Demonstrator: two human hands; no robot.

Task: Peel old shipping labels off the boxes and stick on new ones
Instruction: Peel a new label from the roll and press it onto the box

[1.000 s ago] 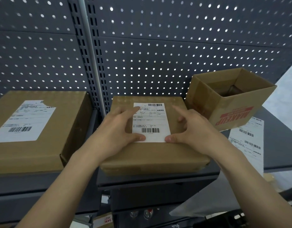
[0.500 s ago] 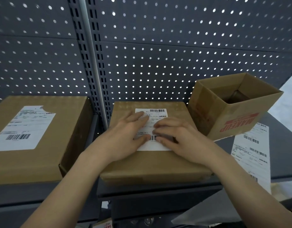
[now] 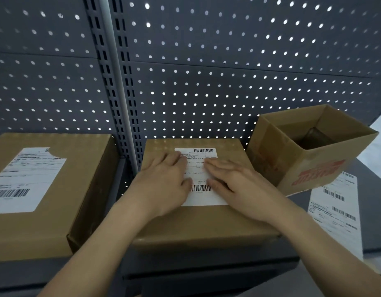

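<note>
A flat brown box (image 3: 198, 224) lies in the middle of the dark shelf, with a white shipping label (image 3: 201, 196) on its top. My left hand (image 3: 164, 183) presses flat on the label's left half, fingers straight. My right hand (image 3: 236, 187) lies flat on the label's right half, its fingers pointing left toward the other hand. Both hands hide much of the label's middle. A second closed box (image 3: 56, 228) at the left carries a larger white label (image 3: 24, 179) with a torn top edge.
An open cardboard box (image 3: 314, 151) with red print stands at the right, tilted. A strip of white labels (image 3: 335, 211) lies beside it and hangs over the shelf's front edge. A grey pegboard wall (image 3: 206, 71) closes the back.
My right hand has moved from the label's right edge onto the label and now lies flat. My left hand has slid a little further over it. The view has tilted slightly upward.
</note>
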